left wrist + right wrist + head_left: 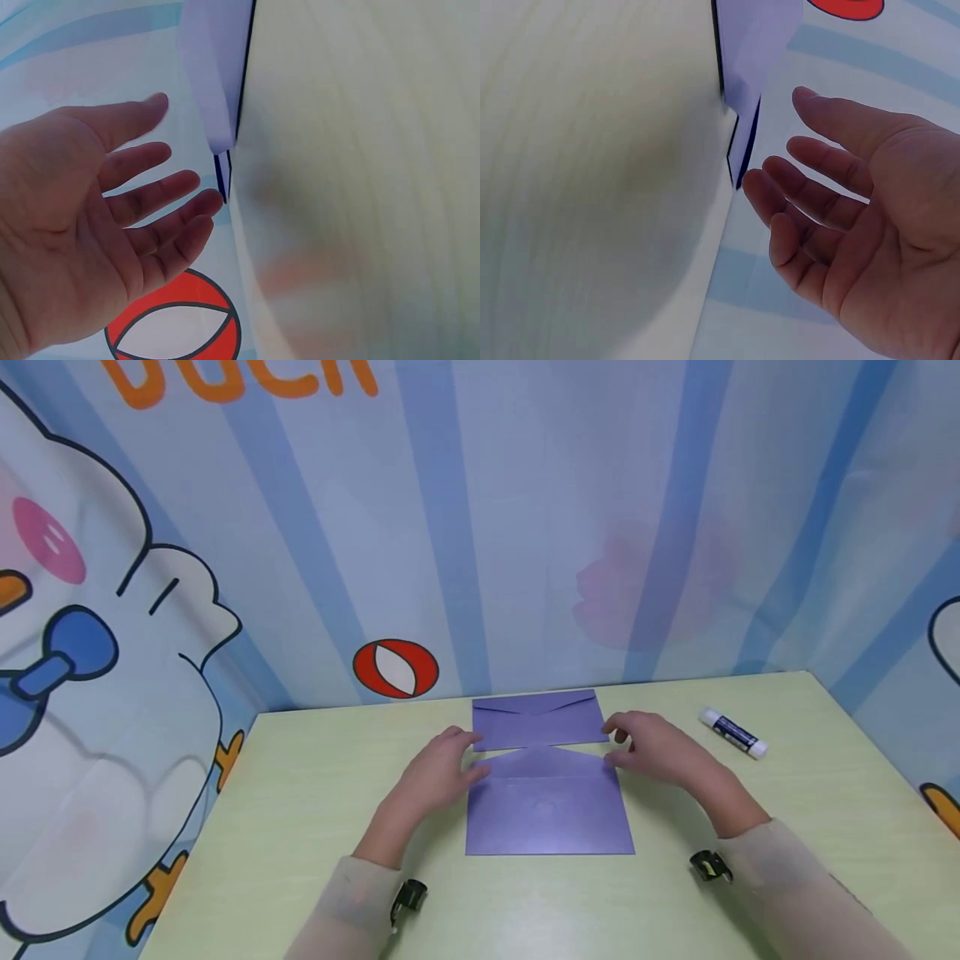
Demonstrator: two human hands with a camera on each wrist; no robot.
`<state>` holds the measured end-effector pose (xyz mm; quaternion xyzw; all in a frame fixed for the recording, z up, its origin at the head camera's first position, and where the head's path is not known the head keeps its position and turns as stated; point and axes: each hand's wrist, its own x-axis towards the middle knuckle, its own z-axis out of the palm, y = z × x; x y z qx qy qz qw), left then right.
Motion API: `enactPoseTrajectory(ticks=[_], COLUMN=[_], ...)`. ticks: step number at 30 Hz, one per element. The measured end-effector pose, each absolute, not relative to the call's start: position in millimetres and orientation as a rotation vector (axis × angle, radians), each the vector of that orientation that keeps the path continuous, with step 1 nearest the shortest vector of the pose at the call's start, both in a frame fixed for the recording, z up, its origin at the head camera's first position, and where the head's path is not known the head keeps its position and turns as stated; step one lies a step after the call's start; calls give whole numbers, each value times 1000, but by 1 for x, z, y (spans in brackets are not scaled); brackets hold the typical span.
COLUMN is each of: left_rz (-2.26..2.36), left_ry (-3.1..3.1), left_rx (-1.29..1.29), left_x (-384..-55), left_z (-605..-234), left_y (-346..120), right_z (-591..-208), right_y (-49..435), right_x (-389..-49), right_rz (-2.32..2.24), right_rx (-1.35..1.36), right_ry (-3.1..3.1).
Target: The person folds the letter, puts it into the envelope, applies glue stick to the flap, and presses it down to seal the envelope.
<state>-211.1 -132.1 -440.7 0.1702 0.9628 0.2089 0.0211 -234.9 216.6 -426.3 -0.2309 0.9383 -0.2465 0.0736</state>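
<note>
Two purple envelopes lie on the table in the head view. The nearer envelope has its pointed flap raised away from the body, its tip meeting the lower edge of the farther envelope, whose flap is folded down. My left hand is at their left edges, with thumb and fingers spread. At the right edges is my right hand, its fingers loosely bent. In the left wrist view the palm of the left hand shows nothing held. The right wrist view likewise shows the right hand with nothing in it.
A glue stick with white ends lies on the table right of the right hand. The pale yellow table meets a blue striped backdrop printed with cartoon figures just behind the farther envelope. Small black devices sit at both sleeves.
</note>
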Motion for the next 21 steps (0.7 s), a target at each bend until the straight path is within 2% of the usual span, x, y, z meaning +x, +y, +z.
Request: enactPoseTrajectory(ticks=[12, 21], left_rz=[536, 534], left_ry=[2943, 2936], left_rx=[524, 529], left_x=[-219, -222], left_z=[-443, -441], left_y=[-123, -124], right_z=[-442, -440], right_y=[193, 190], right_x=[-239, -241], right_rz=[-639, -603], right_rx=[-762, -810], right_ry=[2777, 2828])
